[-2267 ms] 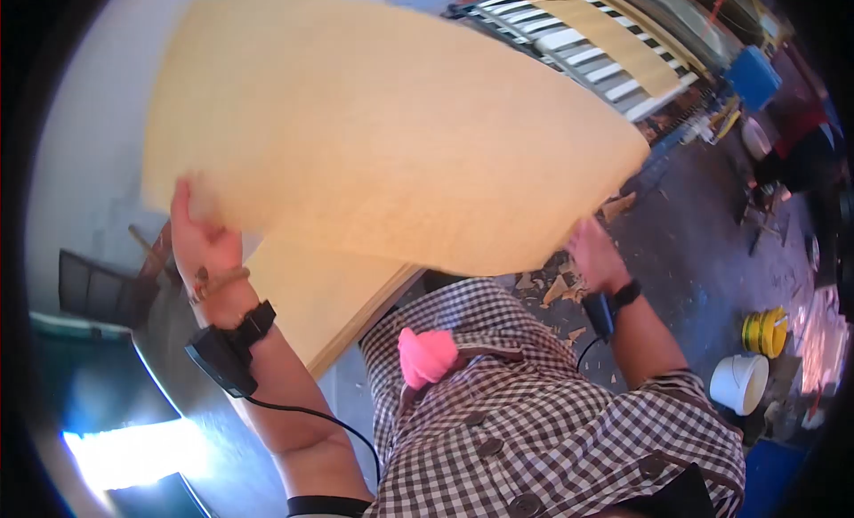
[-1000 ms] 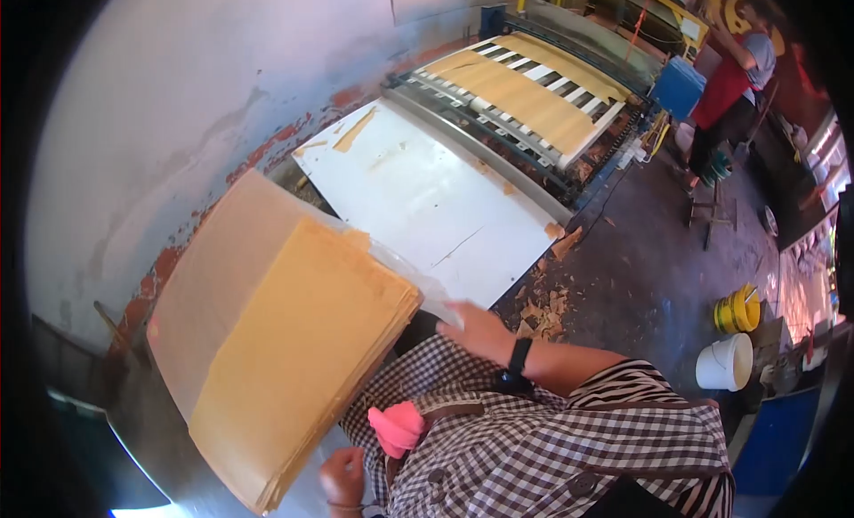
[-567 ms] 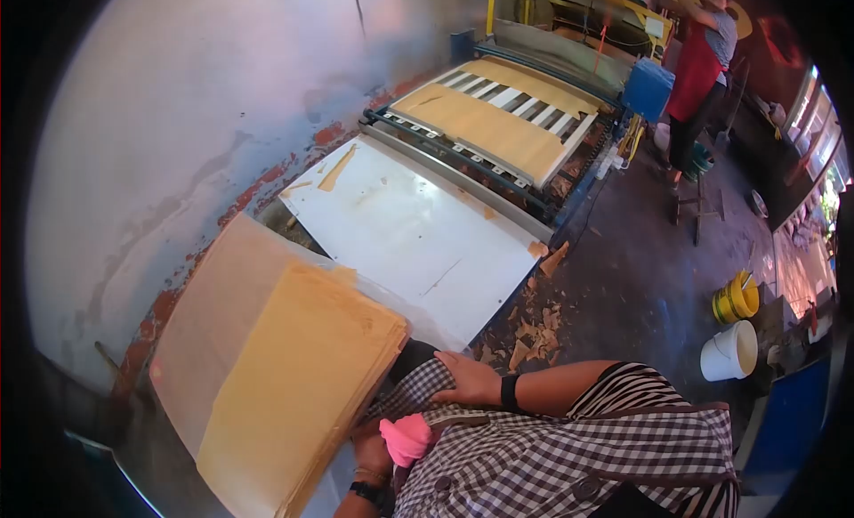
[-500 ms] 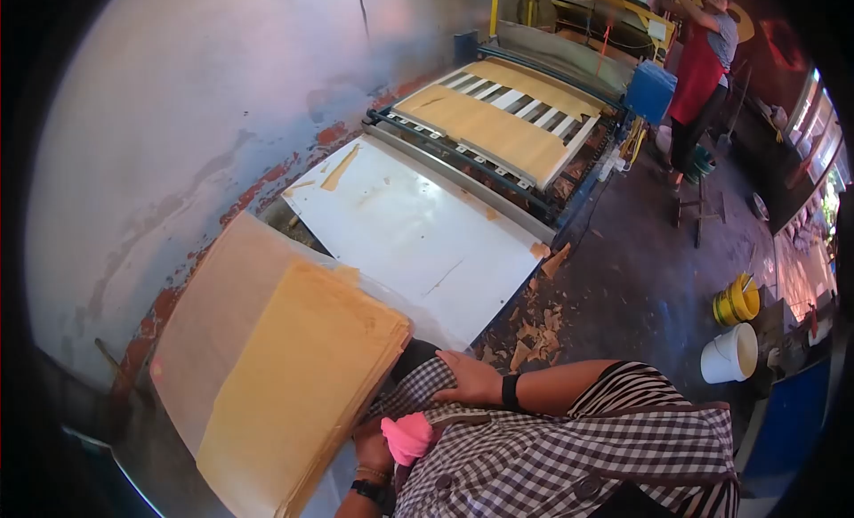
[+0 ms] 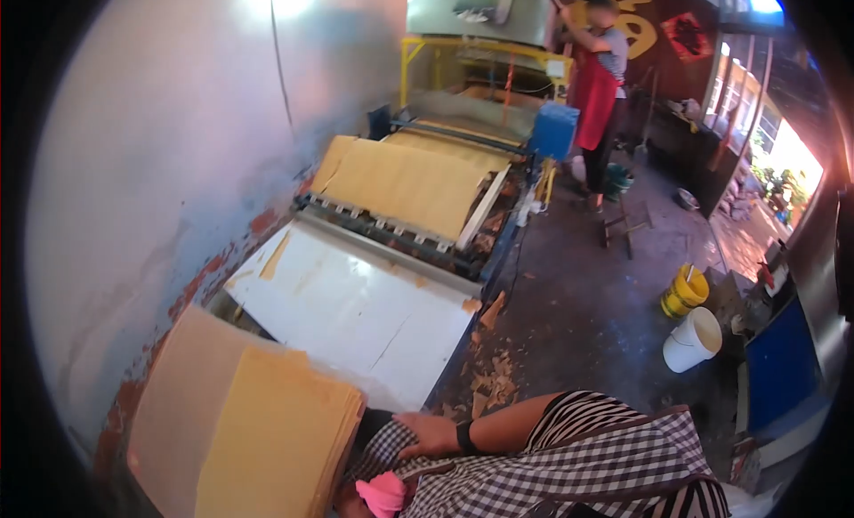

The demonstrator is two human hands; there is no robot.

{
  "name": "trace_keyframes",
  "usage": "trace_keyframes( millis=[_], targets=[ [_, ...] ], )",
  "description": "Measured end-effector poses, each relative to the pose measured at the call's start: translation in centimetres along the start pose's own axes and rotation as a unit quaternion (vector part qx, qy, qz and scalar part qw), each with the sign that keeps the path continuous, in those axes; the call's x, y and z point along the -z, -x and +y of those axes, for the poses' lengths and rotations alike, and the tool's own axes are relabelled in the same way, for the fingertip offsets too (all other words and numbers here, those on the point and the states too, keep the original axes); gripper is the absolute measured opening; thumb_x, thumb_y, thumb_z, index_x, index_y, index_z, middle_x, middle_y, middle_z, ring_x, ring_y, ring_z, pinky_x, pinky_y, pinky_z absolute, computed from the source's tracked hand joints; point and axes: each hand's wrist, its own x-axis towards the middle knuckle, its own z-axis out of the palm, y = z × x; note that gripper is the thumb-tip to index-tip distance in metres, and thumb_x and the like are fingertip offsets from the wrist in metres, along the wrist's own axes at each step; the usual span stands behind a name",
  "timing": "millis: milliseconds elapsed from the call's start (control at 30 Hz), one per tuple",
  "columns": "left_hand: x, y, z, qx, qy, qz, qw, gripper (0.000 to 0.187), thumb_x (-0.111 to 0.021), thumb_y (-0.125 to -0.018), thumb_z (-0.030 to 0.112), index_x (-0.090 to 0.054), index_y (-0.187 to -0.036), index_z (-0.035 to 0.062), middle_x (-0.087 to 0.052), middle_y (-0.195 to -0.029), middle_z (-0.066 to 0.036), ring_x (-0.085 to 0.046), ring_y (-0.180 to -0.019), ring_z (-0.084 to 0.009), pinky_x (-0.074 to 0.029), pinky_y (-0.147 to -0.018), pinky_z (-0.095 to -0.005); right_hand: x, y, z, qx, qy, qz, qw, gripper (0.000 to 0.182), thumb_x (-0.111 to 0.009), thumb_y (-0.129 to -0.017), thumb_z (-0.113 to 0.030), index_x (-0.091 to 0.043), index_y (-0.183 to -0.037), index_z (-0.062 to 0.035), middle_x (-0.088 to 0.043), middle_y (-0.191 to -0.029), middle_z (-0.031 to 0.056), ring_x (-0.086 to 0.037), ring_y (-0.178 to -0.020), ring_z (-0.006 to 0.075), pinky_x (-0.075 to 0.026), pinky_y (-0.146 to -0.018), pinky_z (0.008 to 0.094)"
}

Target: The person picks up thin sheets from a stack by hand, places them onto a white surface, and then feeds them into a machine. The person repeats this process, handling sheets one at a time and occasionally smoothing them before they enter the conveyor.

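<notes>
A thick stack of tan veneer sheets point(image 5: 267, 438) lies at the lower left, on a wider, paler sheet point(image 5: 178, 393). My right hand point(image 5: 427, 433) rests flat on my checkered shirt point(image 5: 551, 478) just right of the stack's corner and holds nothing. A black band sits on its wrist. My left hand is out of sight below the frame. A pink cloth point(image 5: 382, 493) pokes out of the shirt. Beyond the stack lies a white table top point(image 5: 347, 309), and behind it a slatted conveyor point(image 5: 405, 238) carries a veneer sheet point(image 5: 405, 184).
A person in a red apron point(image 5: 592, 91) stands at the far machine beside a blue box point(image 5: 553, 131). On the dark floor are a yellow bucket point(image 5: 685, 291), a white bucket point(image 5: 692, 340) and wood scraps point(image 5: 489, 384). A painted wall point(image 5: 133, 180) runs along the left.
The large sheet I held up now lies on the stack. My view has tilted up toward the far machine. My left hand has dropped out of sight; my right hand stays on my shirt.
</notes>
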Motion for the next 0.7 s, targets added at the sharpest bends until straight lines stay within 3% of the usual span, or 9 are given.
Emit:
trace_keyframes(
  millis=[267,433,467,500,533,567,600,633,700],
  targets=[
    [0.9,0.6,-0.6,0.020,0.017,-0.029,0.999,0.016,-0.065,-0.083,0.021,-0.069,-0.088,0.0061,-0.069,-0.086,-0.011,-0.066,-0.080,-0.0266,-0.051,-0.071,-0.0403,-0.3,0.4,0.2,0.008,-0.022,-0.023,0.999,0.095,-0.067,-0.081,-0.058,-0.032,-0.146,0.0024,-0.042,-0.143,0.0272,-0.042,-0.133,0.0397,-0.033,-0.112,0.0422],
    [0.9,4.9,-4.7,0.026,0.004,-0.068,0.997,0.021,-0.065,-0.083,0.022,-0.071,-0.096,0.0052,-0.070,-0.092,-0.011,-0.068,-0.084,-0.0253,-0.053,-0.076,-0.0387,-1.6,1.8,-1.6,0.006,-0.016,-0.048,0.999,0.096,-0.067,-0.082,-0.058,-0.031,-0.147,0.0038,-0.037,-0.149,0.0263,-0.036,-0.139,0.0382,-0.029,-0.115,0.0417],
    [2.1,5.9,-1.5,0.047,0.056,-0.019,0.997,0.018,-0.065,-0.080,0.025,-0.068,-0.083,0.0071,-0.068,-0.083,-0.011,-0.066,-0.077,-0.0268,-0.051,-0.069,-0.0414,1.5,1.3,-1.4,-0.011,0.000,-0.056,0.998,0.096,-0.068,-0.082,-0.057,-0.032,-0.147,0.0042,-0.036,-0.150,0.0261,-0.035,-0.140,0.0376,-0.028,-0.116,0.0418],
    [3.5,7.1,1.8,0.063,0.108,0.033,0.992,0.020,-0.065,-0.077,0.027,-0.066,-0.070,0.0089,-0.065,-0.073,-0.011,-0.064,-0.069,-0.0284,-0.048,-0.063,-0.0441,-1.9,3.2,-4.4,-0.036,-0.065,-0.105,0.992,0.092,-0.069,-0.082,-0.054,-0.036,-0.145,0.0035,-0.037,-0.149,0.0266,-0.036,-0.140,0.0359,-0.029,-0.116,0.0422],
    [2.0,5.1,-0.1,0.067,0.111,-0.029,0.991,0.018,-0.066,-0.077,0.026,-0.066,-0.072,0.0083,-0.067,-0.076,-0.011,-0.065,-0.076,-0.0295,-0.048,-0.067,-0.0433,-1.8,1.5,0.3,-0.038,-0.123,-0.070,0.989,0.080,-0.069,-0.086,-0.047,-0.042,-0.142,0.0038,-0.048,-0.142,0.0239,-0.047,-0.133,0.0296,-0.037,-0.111,0.0397],
    [2.2,3.1,0.9,0.058,-0.015,-0.048,0.997,0.018,-0.067,-0.076,0.025,-0.068,-0.074,0.0076,-0.069,-0.080,-0.011,-0.066,-0.081,-0.0299,-0.049,-0.072,-0.0431,0.3,0.4,1.1,-0.167,-0.361,-0.113,0.910,0.067,-0.067,-0.091,-0.038,-0.046,-0.140,0.0016,-0.061,-0.130,0.0151,-0.056,-0.121,0.0199,-0.045,-0.102,0.0352],
    [3.0,2.6,2.2,0.045,-0.140,-0.074,0.986,0.018,-0.068,-0.076,0.025,-0.070,-0.075,0.0070,-0.070,-0.084,-0.011,-0.067,-0.087,-0.0304,-0.049,-0.078,-0.0430,0.8,0.0,2.5,-0.180,-0.348,-0.020,0.920,0.055,-0.064,-0.094,-0.035,-0.050,-0.137,-0.0018,-0.066,-0.117,0.0078,-0.058,-0.113,0.0121,-0.049,-0.092,0.0321],
    [3.7,2.3,1.9,0.037,-0.124,-0.055,0.990,0.017,-0.069,-0.076,0.024,-0.071,-0.077,0.0066,-0.071,-0.087,-0.012,-0.067,-0.089,-0.0308,-0.049,-0.080,-0.0433,1.5,-1.5,4.9,-0.232,-0.399,0.042,0.886,0.044,-0.061,-0.095,-0.032,-0.058,-0.130,-0.0054,-0.067,-0.112,0.0058,-0.062,-0.103,0.0170,-0.050,-0.085,0.0311],
    [4.5,2.6,2.3,0.021,-0.092,-0.016,0.995,0.018,-0.070,-0.076,0.023,-0.072,-0.080,0.0059,-0.072,-0.092,-0.012,-0.067,-0.093,-0.0315,-0.048,-0.086,-0.0439,3.7,-2.6,6.1,-0.283,-0.606,0.182,0.721,0.046,-0.059,-0.096,-0.034,-0.053,-0.133,-0.0070,-0.064,-0.120,0.0073,-0.061,-0.105,0.0187,-0.051,-0.085,0.0328]
  ],
)
